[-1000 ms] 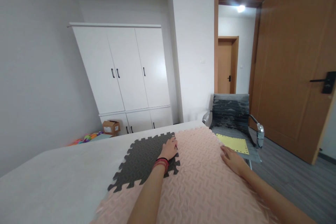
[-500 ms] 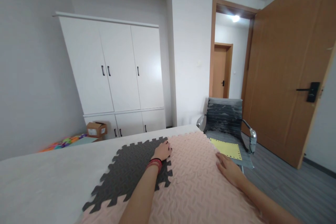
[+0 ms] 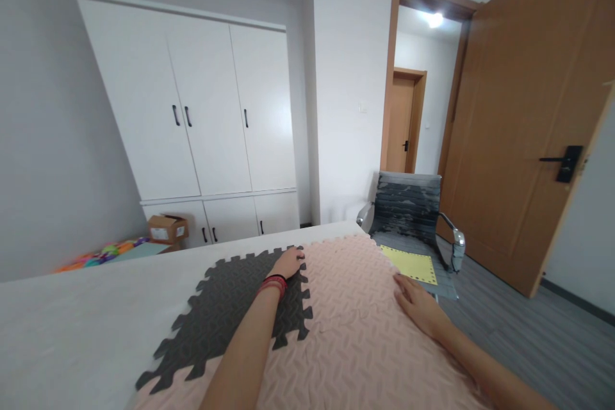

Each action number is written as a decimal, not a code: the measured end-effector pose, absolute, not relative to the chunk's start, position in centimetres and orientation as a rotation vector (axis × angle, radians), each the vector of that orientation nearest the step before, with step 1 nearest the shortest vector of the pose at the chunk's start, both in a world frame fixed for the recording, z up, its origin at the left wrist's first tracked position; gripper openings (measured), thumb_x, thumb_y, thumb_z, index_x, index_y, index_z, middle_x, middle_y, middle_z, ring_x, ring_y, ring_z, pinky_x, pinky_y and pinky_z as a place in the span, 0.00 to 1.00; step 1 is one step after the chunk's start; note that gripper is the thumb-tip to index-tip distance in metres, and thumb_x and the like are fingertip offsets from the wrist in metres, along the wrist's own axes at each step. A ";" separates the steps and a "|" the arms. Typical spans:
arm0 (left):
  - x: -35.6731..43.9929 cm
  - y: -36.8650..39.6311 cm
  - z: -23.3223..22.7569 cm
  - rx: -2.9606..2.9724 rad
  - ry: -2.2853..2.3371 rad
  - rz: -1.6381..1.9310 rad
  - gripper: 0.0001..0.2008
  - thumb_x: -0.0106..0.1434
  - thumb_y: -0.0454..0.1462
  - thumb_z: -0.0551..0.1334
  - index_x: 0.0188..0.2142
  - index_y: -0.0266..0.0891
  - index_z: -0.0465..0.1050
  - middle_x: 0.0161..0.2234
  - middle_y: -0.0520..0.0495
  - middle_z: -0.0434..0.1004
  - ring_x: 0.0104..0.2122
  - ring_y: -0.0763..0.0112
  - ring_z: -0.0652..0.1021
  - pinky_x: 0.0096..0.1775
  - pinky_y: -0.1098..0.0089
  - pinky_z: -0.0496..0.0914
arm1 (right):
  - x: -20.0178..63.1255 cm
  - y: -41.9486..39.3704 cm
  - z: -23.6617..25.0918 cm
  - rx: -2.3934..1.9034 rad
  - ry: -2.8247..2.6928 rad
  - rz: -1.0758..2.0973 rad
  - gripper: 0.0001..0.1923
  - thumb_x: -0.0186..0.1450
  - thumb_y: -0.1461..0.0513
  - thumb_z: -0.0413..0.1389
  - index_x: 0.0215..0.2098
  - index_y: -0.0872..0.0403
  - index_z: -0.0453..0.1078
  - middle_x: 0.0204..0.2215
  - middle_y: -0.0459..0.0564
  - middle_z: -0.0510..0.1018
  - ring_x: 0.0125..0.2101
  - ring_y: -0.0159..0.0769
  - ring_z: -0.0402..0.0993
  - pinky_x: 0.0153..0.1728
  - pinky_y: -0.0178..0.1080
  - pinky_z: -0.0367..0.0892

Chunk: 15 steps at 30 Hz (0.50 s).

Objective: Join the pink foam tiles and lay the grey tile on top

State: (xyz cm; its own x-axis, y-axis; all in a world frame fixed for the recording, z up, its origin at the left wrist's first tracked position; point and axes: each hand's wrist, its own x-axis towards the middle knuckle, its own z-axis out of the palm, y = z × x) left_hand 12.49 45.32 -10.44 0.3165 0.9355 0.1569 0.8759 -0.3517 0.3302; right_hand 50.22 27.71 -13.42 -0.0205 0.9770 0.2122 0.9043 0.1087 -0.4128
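So we've got both arms stretched out over a white-covered bed point(image 3: 72, 320) with foam puzzle mats spread on it. Our left hand point(image 3: 287, 263) sits palm down at the far edge of a dark grey interlocking foam mat tile point(image 3: 230, 314), right where its toothed edge meets the big pale pink foam mat point(image 3: 355, 327). The fingers lie flat and fairly close together, pointing toward the far side of the bed and pressing on the seam rather than gripping anything. There's a red and black bracelet stack point(image 3: 271, 284) on that wrist.

Our right hand point(image 3: 417, 304) is also palm down, resting on the right-hand side of the pink mat near the edge of the bed. Its fingers are loosely spread and flat on the surface, holding nothing.

The grey tile lies on the left part of the pink mat area, and its near corner reaches down toward the bottom left of the view. The pink mat covers most of the bed's right half, from under our arms to the far edge.

Just past the bed on the right there's a grey mesh office chair with chrome armrests point(image 3: 408, 211), with a yellow perforated sheet of paper point(image 3: 410, 264) lying on its seat. Behind all that stands a tall white wardrobe with black handles point(image 3: 192, 115), with a small cardboard box point(image 3: 167, 229) on the floor beside it and an open brown wooden door point(image 3: 523, 122) off to the right.
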 end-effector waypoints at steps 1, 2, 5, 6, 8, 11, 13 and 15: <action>12.7 45.2 -10.4 2.383 1.701 0.468 0.13 0.62 0.42 0.57 0.43 0.37 0.69 0.47 0.45 0.71 0.45 0.66 0.72 0.48 0.56 0.68 | 50.2 27.7 -13.4 -1.832 -1.956 0.224 0.29 0.65 0.50 0.39 0.59 0.55 0.57 0.60 0.52 0.60 0.59 0.38 0.56 0.60 0.42 0.50; 12.9 45.0 -10.5 2.371 1.735 0.456 0.14 0.62 0.42 0.57 0.44 0.37 0.68 0.47 0.45 0.71 0.44 0.66 0.73 0.47 0.56 0.69 | 50.2 27.7 -13.4 -1.835 -1.959 0.223 0.29 0.65 0.50 0.39 0.59 0.55 0.56 0.60 0.52 0.60 0.59 0.38 0.56 0.60 0.41 0.50; 13.5 44.8 -10.6 2.332 1.825 0.430 0.17 0.62 0.43 0.57 0.47 0.38 0.66 0.46 0.45 0.71 0.43 0.66 0.73 0.45 0.56 0.70 | 50.2 27.7 -13.4 -1.832 -1.972 0.215 0.29 0.65 0.50 0.39 0.59 0.55 0.56 0.60 0.52 0.60 0.59 0.38 0.55 0.60 0.41 0.50; 13.7 44.9 -10.7 2.320 1.841 0.423 0.17 0.62 0.44 0.57 0.48 0.38 0.66 0.46 0.45 0.71 0.43 0.66 0.73 0.45 0.56 0.70 | 50.2 27.7 -13.4 -1.830 -1.978 0.216 0.29 0.65 0.51 0.39 0.59 0.55 0.56 0.60 0.52 0.60 0.59 0.38 0.56 0.60 0.41 0.50; 13.8 45.3 -10.7 2.296 1.854 0.418 0.18 0.62 0.44 0.56 0.48 0.38 0.65 0.46 0.45 0.71 0.43 0.66 0.73 0.46 0.55 0.69 | 50.2 27.7 -13.4 -1.832 -1.984 0.215 0.29 0.65 0.51 0.39 0.59 0.56 0.56 0.60 0.52 0.61 0.59 0.38 0.56 0.60 0.41 0.50; 13.7 46.0 -10.6 2.244 1.830 0.416 0.17 0.62 0.44 0.57 0.47 0.37 0.66 0.44 0.45 0.72 0.42 0.67 0.74 0.44 0.57 0.70 | 50.2 27.7 -13.3 -1.831 -1.991 0.204 0.29 0.64 0.51 0.40 0.60 0.57 0.56 0.59 0.53 0.61 0.59 0.38 0.56 0.60 0.41 0.50; 13.0 46.0 -10.4 2.211 1.804 0.437 0.17 0.62 0.44 0.57 0.46 0.37 0.67 0.43 0.46 0.72 0.40 0.68 0.74 0.43 0.59 0.71 | 50.2 27.7 -13.3 -1.822 -1.995 0.200 0.29 0.64 0.52 0.40 0.60 0.57 0.56 0.60 0.53 0.61 0.59 0.38 0.56 0.60 0.42 0.49; 11.8 45.2 -10.1 2.185 1.812 0.492 0.17 0.62 0.44 0.57 0.48 0.38 0.66 0.45 0.45 0.71 0.40 0.69 0.74 0.41 0.61 0.72 | 50.4 27.8 -13.6 -1.810 -2.003 0.196 0.30 0.65 0.51 0.39 0.60 0.57 0.56 0.60 0.53 0.61 0.59 0.38 0.55 0.61 0.43 0.49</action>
State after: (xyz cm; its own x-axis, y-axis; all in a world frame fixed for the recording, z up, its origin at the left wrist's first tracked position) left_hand 11.77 45.24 -10.14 0.1646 0.9820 0.0926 0.8940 -0.1881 0.4066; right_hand 50.36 27.77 -13.63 -0.0539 0.9741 0.2197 0.9132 0.1371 -0.3838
